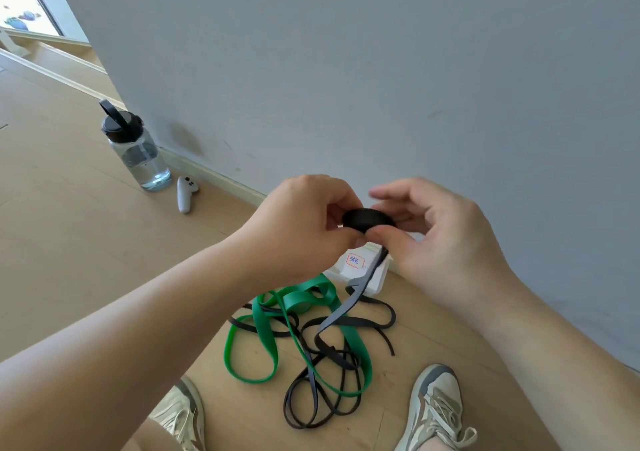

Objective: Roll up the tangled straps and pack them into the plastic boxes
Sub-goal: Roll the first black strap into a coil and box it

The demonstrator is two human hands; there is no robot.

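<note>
My left hand [304, 218] and my right hand [440, 239] meet in mid-air over the floor, both pinching a small black roll of strap [369, 219]. The loose tail of that black strap [349, 305] hangs from under my right thumb down to the floor. There it runs into a tangle of black strap [322, 395] and a wide green strap [266, 339] lying on the wood. A white plastic box [372, 275] with a red-framed label sits against the wall base, just below my hands and partly hidden by them.
A clear water bottle [136, 149] with a black lid stands at the left by the wall corner, with a white controller [186, 194] beside it. A grey wall [381, 69] rises right behind the box. My two shoes [438, 409] frame the tangle at the bottom.
</note>
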